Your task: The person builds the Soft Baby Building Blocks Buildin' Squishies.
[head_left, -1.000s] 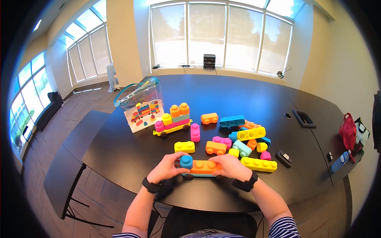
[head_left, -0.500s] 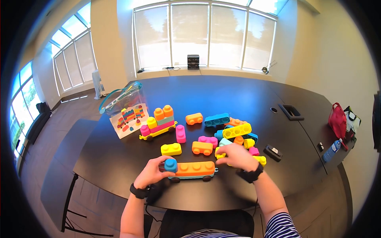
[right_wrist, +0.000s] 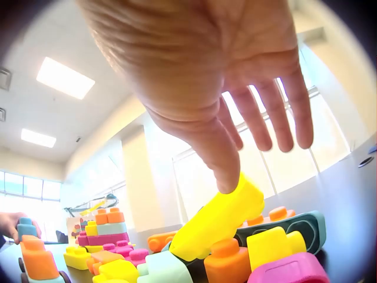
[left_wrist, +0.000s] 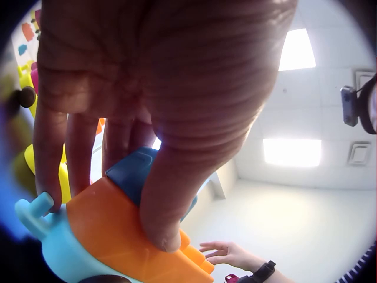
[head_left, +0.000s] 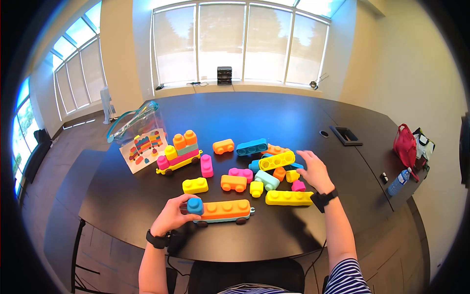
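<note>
My left hand [head_left: 172,214] grips the near-left end of a wheeled block car, its thumb and fingers around the blue block [head_left: 195,206] and the orange block [head_left: 226,209] on a light blue base. In the left wrist view the thumb presses the orange block [left_wrist: 112,227]. My right hand [head_left: 316,171] hovers, fingers spread, just right of the loose block pile; it holds nothing. Close to it lie the upturned yellow block [head_left: 277,160], a small yellow block [head_left: 292,176] and a blue piece partly hidden beneath. In the right wrist view, that yellow block [right_wrist: 218,221] is below the thumb.
A yellow wheeled car with stacked blocks [head_left: 178,156] stands at the left, beside a clear bag [head_left: 147,120] and a picture card [head_left: 143,149]. A long yellow block [head_left: 289,198] lies near the right forearm. A bottle [head_left: 399,182] and red bag [head_left: 405,147] are far right.
My right hand has let go of the car's right end and moved right and away over the pile, its fingers opening. My left hand keeps its grip; the head view has shifted to the right.
</note>
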The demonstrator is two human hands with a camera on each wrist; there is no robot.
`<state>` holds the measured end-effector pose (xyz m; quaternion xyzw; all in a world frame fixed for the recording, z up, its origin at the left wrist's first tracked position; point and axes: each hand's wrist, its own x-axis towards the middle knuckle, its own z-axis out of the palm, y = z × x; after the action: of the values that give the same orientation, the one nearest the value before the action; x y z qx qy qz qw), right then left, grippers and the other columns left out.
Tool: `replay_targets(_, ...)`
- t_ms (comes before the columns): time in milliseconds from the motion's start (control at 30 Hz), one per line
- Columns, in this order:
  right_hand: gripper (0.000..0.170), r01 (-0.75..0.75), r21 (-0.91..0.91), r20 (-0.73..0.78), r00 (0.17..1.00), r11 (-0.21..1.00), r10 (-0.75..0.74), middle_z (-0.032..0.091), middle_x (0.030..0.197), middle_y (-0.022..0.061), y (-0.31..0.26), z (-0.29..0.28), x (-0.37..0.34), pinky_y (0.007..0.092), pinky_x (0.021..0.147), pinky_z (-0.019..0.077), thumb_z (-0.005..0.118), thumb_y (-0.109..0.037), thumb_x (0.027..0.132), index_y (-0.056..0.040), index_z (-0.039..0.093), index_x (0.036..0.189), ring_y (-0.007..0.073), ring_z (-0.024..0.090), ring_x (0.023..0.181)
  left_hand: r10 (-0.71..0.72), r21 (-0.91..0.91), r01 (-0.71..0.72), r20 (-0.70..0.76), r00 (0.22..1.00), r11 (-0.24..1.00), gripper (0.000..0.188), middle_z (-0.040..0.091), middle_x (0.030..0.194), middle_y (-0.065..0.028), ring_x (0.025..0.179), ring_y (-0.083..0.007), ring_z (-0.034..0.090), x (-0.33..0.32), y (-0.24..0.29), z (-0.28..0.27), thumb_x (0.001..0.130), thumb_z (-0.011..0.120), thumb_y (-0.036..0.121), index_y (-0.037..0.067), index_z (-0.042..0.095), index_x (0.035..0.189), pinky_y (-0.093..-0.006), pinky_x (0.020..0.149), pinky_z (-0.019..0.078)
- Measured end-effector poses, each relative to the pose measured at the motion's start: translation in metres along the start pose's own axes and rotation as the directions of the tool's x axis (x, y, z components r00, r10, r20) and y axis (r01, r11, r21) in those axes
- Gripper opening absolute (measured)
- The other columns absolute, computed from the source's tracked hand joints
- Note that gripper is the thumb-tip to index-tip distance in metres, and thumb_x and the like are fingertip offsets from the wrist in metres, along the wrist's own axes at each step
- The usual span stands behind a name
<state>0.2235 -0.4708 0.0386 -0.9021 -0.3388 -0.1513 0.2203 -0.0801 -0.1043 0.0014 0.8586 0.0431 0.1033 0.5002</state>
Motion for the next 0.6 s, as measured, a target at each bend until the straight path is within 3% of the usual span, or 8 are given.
replay_targets(67,0.054,0.164,-0.006,-0.072,0.984,0.986,-0.164,0.066,0.135,0.0123,0.001,0.019,0.015,0.0432,0.104,0.0533,0.082,-0.011,0.081,-0.0119,0.068,0.134,0.0343,0.059,0.131,-0.002,-0.007,0.002,0.001,1.000,1.000,0.051,0.075,0.111,-0.0051,0.102,-0.0151,0.072,0.000,0.001,0.001,0.078,0.091,0.003,0.004,0.067,0.124,-0.0337,0.098,0.0590)
replay_targets(167,0.055,0.355,-0.177,-0.013,0.932,0.918,-0.363,0.066,0.129,0.0121,0.000,0.043,0.038,0.0446,0.104,0.0526,0.082,-0.008,0.080,-0.0118,0.068,0.133,0.0342,0.057,0.131,-0.005,-0.027,0.005,0.000,1.000,1.000,0.051,0.075,0.111,-0.0052,0.103,-0.0154,0.073,-0.001,0.002,0.001,0.078,0.091,0.004,0.003,0.067,0.124,-0.0339,0.098,0.0586)
replay_targets(267,0.054,0.267,-0.211,0.179,0.956,0.941,-0.231,0.065,0.120,0.0131,0.002,0.050,0.058,0.0453,0.104,0.0526,0.082,-0.006,0.079,-0.0100,0.068,0.131,0.0329,0.059,0.125,-0.025,-0.029,0.025,0.002,1.000,0.999,0.052,0.075,0.112,-0.0048,0.104,-0.0153,0.072,-0.001,0.001,0.000,0.078,0.091,0.004,0.003,0.067,0.125,-0.0340,0.100,0.0577)
replay_targets(300,0.050,0.299,-0.158,0.093,0.953,0.941,-0.287,0.062,0.111,0.0141,0.003,0.048,0.059,0.0453,0.101,0.0537,0.082,-0.005,0.078,-0.0079,0.069,0.126,0.0337,0.063,0.114,-0.036,-0.033,0.036,0.006,0.999,0.999,0.053,0.075,0.113,-0.0043,0.105,-0.0148,0.071,-0.001,0.001,0.000,0.078,0.092,0.005,0.003,0.067,0.125,-0.0338,0.100,0.0571)
replay_targets(433,0.041,0.200,0.318,-0.051,0.980,0.927,-0.194,0.064,0.110,0.0141,-0.040,0.012,0.047,0.0425,0.097,0.0547,0.081,-0.005,0.076,-0.0052,0.069,0.115,0.0361,0.066,0.105,-0.015,-0.017,0.015,-0.001,1.000,1.000,0.051,0.076,0.111,-0.0057,0.104,-0.0164,0.073,-0.001,0.004,0.001,0.079,0.090,0.003,0.003,0.066,0.125,-0.0349,0.100,0.0578)
replay_targets(533,0.039,0.405,0.382,-0.132,0.913,0.830,-0.385,0.067,0.118,0.0134,-0.065,0.018,0.033,0.0409,0.100,0.0536,0.083,-0.005,0.073,-0.0049,0.067,0.109,0.0344,0.067,0.112,-0.001,-0.013,0.001,0.004,1.000,1.000,0.051,0.076,0.111,-0.0058,0.104,-0.0165,0.073,-0.001,0.006,0.002,0.079,0.089,0.003,0.003,0.066,0.125,-0.0350,0.100,0.0580)
replay_targets(600,0.041,0.449,0.484,-0.144,0.887,0.751,-0.438,0.068,0.128,0.0136,-0.091,0.031,0.019,0.0405,0.104,0.0529,0.081,-0.001,0.072,-0.0071,0.060,0.106,0.0331,0.066,0.120,0.012,-0.010,-0.012,0.004,1.000,1.000,0.050,0.076,0.110,-0.0059,0.103,-0.0166,0.074,0.000,0.005,0.003,0.080,0.089,0.003,0.003,0.066,0.124,-0.0350,0.100,0.0581)
